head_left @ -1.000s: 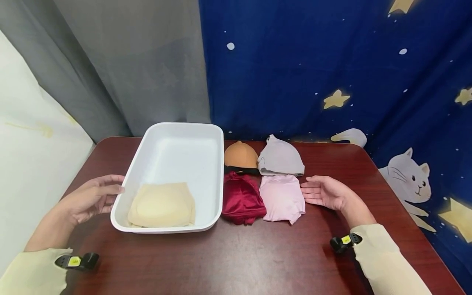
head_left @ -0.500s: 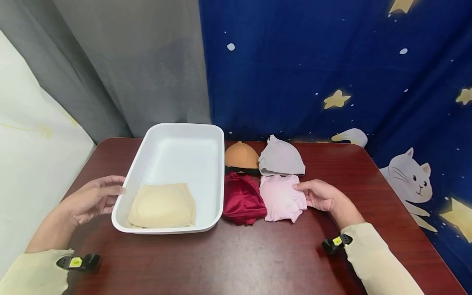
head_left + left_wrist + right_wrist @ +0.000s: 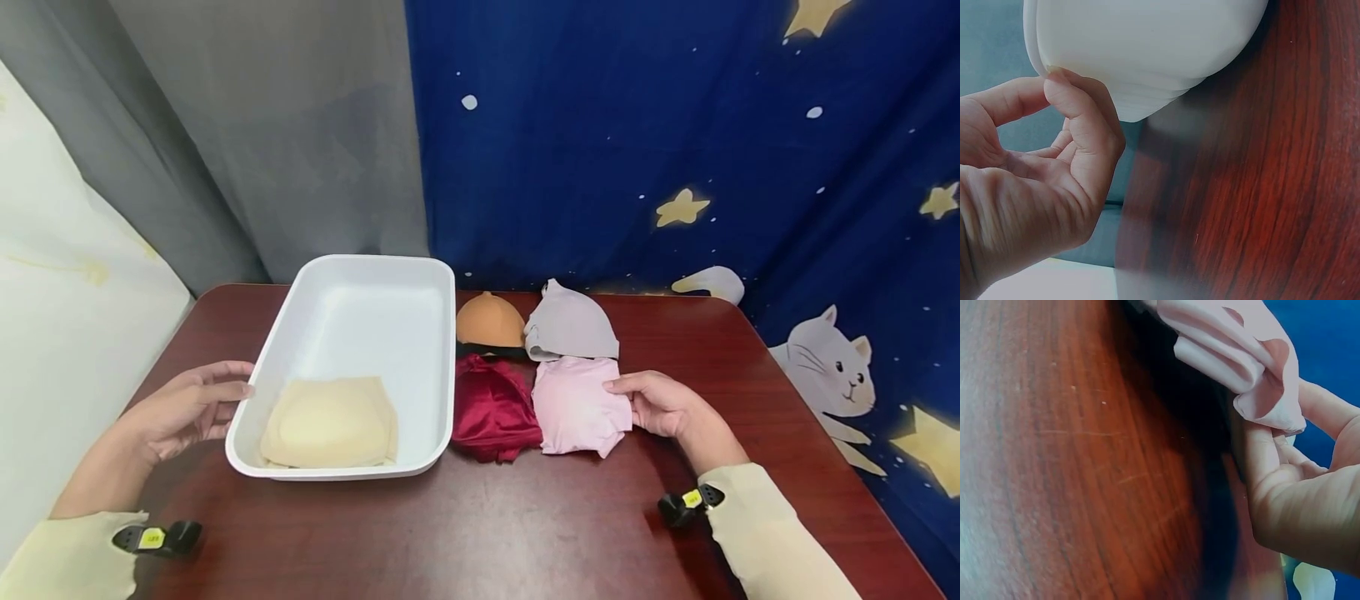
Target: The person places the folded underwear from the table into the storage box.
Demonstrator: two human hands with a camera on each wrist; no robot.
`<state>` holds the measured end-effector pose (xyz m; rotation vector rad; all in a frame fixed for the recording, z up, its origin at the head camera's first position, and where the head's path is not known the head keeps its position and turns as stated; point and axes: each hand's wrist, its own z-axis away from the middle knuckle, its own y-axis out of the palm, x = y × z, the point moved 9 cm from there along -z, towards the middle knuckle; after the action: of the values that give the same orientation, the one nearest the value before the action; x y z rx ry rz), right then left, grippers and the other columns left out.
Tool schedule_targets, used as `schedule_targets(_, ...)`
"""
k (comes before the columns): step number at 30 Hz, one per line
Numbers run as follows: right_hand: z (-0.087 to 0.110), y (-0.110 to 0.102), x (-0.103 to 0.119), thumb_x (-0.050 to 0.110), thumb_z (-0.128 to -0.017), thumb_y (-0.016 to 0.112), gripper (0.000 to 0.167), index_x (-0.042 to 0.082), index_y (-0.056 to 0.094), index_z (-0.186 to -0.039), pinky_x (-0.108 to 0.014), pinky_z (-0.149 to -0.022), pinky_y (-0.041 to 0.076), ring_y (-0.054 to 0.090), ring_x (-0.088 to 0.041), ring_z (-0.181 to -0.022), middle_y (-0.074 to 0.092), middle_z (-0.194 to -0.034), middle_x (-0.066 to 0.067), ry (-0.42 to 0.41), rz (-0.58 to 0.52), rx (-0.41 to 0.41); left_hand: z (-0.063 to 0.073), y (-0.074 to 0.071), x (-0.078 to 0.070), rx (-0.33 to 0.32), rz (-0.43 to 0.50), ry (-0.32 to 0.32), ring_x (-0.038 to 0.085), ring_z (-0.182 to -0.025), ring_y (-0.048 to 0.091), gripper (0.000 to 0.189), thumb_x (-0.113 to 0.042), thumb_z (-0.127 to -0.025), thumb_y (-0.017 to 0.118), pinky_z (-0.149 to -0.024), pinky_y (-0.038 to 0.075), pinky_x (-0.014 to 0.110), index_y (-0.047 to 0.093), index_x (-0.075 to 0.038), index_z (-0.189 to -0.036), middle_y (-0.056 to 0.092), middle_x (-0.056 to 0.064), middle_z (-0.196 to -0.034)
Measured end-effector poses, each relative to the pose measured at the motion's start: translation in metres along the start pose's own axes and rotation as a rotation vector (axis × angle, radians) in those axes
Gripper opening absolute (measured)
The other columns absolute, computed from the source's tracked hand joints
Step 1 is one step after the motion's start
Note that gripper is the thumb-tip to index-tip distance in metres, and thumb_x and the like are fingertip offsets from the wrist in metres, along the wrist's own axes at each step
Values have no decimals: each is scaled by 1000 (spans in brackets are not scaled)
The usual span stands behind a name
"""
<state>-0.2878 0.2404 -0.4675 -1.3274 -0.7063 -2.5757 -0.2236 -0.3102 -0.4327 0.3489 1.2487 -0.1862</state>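
A folded pink bra (image 3: pixel 581 407) is pinched at its right edge by my right hand (image 3: pixel 660 404), thumb on top and fingers underneath. In the right wrist view the bra's folded edge (image 3: pixel 1266 381) appears lifted off the table. My left hand (image 3: pixel 191 408) grips the left rim of a white plastic tray (image 3: pixel 442 400) between thumb and fingers, also visible in the left wrist view. Inside the tray, at its near end, lies a folded beige bra (image 3: pixel 330 423). Left of the pink bra is a dark red satin one (image 3: pixel 495 412).
Behind these lie an orange bra (image 3: pixel 490 321) with a black band and a grey one (image 3: pixel 572 325), close against the tray's right side. The dark wooden table (image 3: pixel 480 542) meets a grey and blue curtain (image 3: pixel 562 150) at the back.
My right hand has moved from beside the pink bra to pinching its right edge, and the bra has shifted slightly right. My left hand and the tray have stayed put.
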Motion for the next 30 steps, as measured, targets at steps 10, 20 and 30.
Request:
schedule_targets(10, 22, -6, 21, 2, -101, 42, 24, 7, 64, -110, -39, -83, 57, 69, -18, -95, 71, -104, -6, -39, -77, 32, -4, 0, 2, -54, -27, -30, 24, -90, 72, 24, -3, -98, 51, -74, 59, 43, 46, -10, -120, 72, 7, -103)
schedule_targets(20, 15, 14, 32, 1, -102, 39, 27, 5, 64, -110, -36, -84, 57, 68, -18, -95, 70, -105, -8, -92, -148, 88, -1, 2, 1, -25, -12, -12, 24, -91, 72, 22, -2, -99, 49, -74, 59, 43, 49, -10, -119, 72, 7, -104)
schedule_targets(30, -7, 59, 36, -2, -100, 41, 23, 2, 57, -116, -37, -83, 57, 68, -19, -94, 69, -105, -9, -103, -167, 135, -1, 0, -1, -22, -13, -9, 24, -91, 72, 23, -1, -99, 48, -74, 59, 43, 49, -11, -119, 72, 7, -104)
